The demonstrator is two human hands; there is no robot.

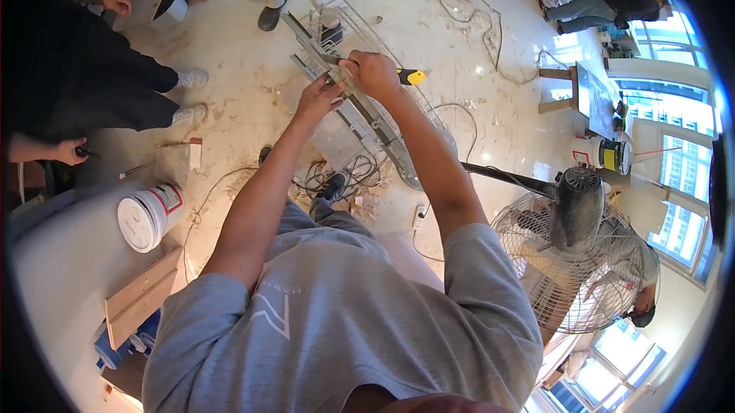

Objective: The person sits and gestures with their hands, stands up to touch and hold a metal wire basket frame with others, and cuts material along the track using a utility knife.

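A wire basket [348, 19] with long metal slide rails [306, 38] stands in front of me, slanting down to the right. My left hand [315, 101] is closed, its fingertips gripping a metal rail near the middle of the frame. Beside it, my right hand [372, 75] is wrapped around a tool with a yellow-and-black handle [412, 76], whose end sticks out behind the hand. The tool's front part points toward the rails, and its exact kind is hard to make out.
A black standing fan [578, 214] is close on my right. Tangled cables [356, 176] lie by my feet. A white bucket [149, 218] is at left, near wooden boards [144, 298]. People stand at left, ahead and far right. Debris litters the floor [398, 0].
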